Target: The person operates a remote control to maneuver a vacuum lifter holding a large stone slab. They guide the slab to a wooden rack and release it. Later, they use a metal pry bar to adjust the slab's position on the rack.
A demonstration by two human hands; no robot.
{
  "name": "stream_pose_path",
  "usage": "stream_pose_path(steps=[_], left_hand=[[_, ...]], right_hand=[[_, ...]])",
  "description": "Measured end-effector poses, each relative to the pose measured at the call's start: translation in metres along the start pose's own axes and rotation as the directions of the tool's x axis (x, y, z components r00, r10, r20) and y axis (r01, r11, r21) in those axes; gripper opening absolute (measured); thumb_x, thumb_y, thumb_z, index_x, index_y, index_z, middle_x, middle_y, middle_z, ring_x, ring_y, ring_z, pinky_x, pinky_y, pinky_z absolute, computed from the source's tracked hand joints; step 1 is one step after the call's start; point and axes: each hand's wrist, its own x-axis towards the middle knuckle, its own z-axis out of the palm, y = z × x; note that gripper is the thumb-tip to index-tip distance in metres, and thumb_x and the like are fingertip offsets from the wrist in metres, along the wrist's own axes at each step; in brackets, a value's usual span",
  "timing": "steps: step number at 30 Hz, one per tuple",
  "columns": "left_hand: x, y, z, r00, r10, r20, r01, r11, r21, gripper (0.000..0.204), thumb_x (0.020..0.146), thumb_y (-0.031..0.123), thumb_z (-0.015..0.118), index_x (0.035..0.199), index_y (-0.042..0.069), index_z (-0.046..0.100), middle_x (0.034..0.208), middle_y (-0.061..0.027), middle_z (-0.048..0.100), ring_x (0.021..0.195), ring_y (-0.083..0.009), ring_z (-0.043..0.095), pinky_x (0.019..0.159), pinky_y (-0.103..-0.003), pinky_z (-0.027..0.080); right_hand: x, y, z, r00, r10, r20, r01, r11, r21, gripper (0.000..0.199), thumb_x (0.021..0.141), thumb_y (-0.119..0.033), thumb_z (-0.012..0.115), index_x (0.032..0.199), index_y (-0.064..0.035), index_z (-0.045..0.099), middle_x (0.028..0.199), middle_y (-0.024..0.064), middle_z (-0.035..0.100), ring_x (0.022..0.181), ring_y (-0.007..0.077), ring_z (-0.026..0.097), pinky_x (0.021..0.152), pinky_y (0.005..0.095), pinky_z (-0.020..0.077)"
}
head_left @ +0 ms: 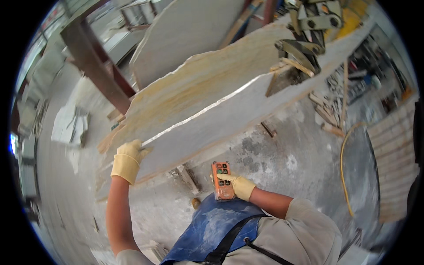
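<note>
My left hand [129, 160], in a pale yellow work glove, is closed over the upper edge of a grey stone slab [212, 128] near its left end. The slab stands tilted on its long edge, its rough rim running up to the right. Held at my waist in my gloved right hand [240, 185] is an orange crane remote control [223, 180] with dark buttons; the thumb lies across the buttons. A metal slab-lifting clamp [307, 39] hangs at the slab's far right part, with wood pieces [291, 66] at its jaws.
Behind stand a yellow-streaked slab [190, 84] and a taller grey slab [181, 35], beside a brown steel post [95, 62]. A yellow hose [342, 163] curves along the floor at right, near scrap wood [324, 112]. Broken stone pieces [70, 126] lie at left.
</note>
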Motion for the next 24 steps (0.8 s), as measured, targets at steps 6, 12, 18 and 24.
stream_pose_path(steps=[6, 12, 18, 24], left_hand=[[0.059, 0.018, 0.017, 0.98, 0.144, 0.138, -0.146, 0.989, 0.007, 0.042, 0.103, 0.044, 0.07, 0.097, 0.003, 0.073, 0.096, -0.0259, 0.073, 0.095, -0.0482, 0.069, 0.084, -0.056, 0.053], [0.104, -0.01, 0.035, 0.891, 0.359, 0.279, -0.336, 0.933, -0.126, 0.043, 0.103, 0.043, 0.068, 0.1, 0.001, 0.072, 0.095, -0.0279, 0.072, 0.093, -0.0493, 0.068, 0.083, -0.054, 0.053], [0.124, -0.029, 0.052, 0.852, 0.454, 0.261, -0.388, 0.882, -0.269, 0.045, 0.103, 0.043, 0.067, 0.099, -0.002, 0.069, 0.094, -0.0296, 0.07, 0.09, -0.0505, 0.066, 0.081, -0.054, 0.052], [0.141, -0.025, 0.053, 0.831, 0.455, 0.319, -0.372, 0.882, -0.29, 0.043, 0.104, 0.04, 0.065, 0.103, -0.002, 0.069, 0.099, -0.0296, 0.07, 0.093, -0.0498, 0.066, 0.084, -0.054, 0.052]], right_hand=[[0.001, 0.032, 0.024, 0.97, -0.129, -0.205, 0.147, 0.986, 0.079, 0.043, 0.108, -0.035, 0.068, 0.141, -0.0069, 0.067, 0.123, 0.007, 0.074, 0.105, 0.017, 0.073, 0.093, 0.0358, 0.0606], [0.001, 0.084, 0.029, 0.874, -0.352, -0.335, 0.34, 0.936, -0.095, 0.039, 0.108, -0.017, 0.066, 0.145, -0.0064, 0.062, 0.131, 0.0087, 0.071, 0.113, 0.0205, 0.072, 0.1, 0.0374, 0.0582], [-0.007, 0.095, 0.049, 0.84, -0.169, -0.515, 0.356, 0.888, 0.29, 0.043, 0.106, -0.022, 0.071, 0.146, -0.0096, 0.061, 0.13, 0.0073, 0.071, 0.111, 0.0209, 0.072, 0.098, 0.0413, 0.0605], [-0.009, 0.103, 0.046, 0.773, -0.167, -0.611, 0.482, 0.782, 0.395, 0.046, 0.104, -0.018, 0.073, 0.148, -0.0106, 0.06, 0.131, 0.0099, 0.073, 0.113, 0.0231, 0.072, 0.097, 0.0431, 0.0608]])
